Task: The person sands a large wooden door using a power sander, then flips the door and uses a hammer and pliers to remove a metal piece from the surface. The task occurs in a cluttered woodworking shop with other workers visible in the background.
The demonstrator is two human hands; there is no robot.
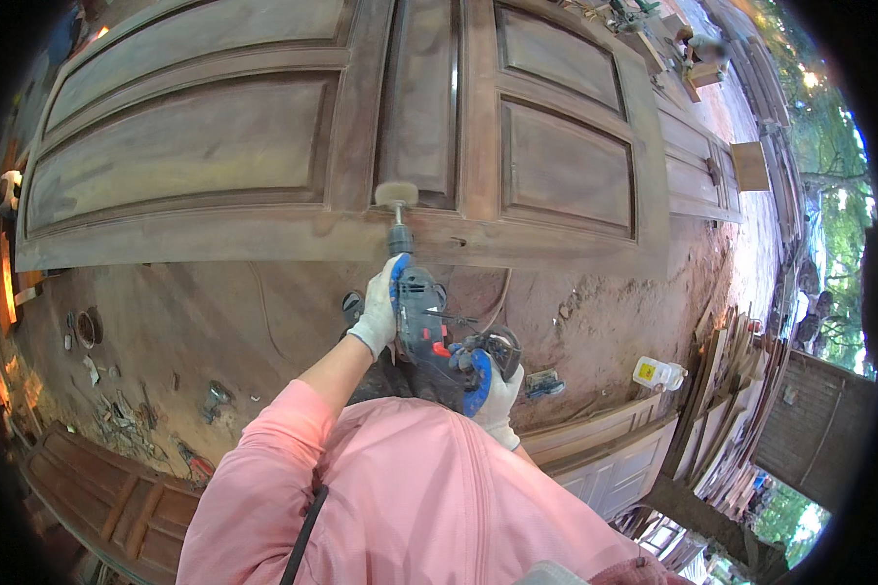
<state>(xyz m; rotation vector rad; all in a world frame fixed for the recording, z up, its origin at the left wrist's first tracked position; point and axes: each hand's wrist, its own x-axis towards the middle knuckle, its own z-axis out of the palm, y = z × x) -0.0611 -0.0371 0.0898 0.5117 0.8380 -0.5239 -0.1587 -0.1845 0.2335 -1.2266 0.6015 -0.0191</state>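
Observation:
A dark power drill (419, 317) with red parts is held between my two gloved hands, pointing away from me. Its chuck carries a round, tan sanding or buffing wheel (396, 193). My left hand (376, 312), in a white and blue glove, is wrapped around the drill's front body. Farther back, my right hand (499, 395) grips the handle end, its fingers partly hidden. The wheel sits over the lower end of a narrow panel in a large brown panelled wooden door (351, 229); whether it touches the wood I cannot tell.
A cord (502, 297) runs near the drill. On the dirt floor at left lie scattered tools (132, 419) and a small basket (89, 329). A reddish door (117, 492) lies lower left. At right are a white jug (658, 373) and stacked boards (722, 390). Another person (700, 47) works far right.

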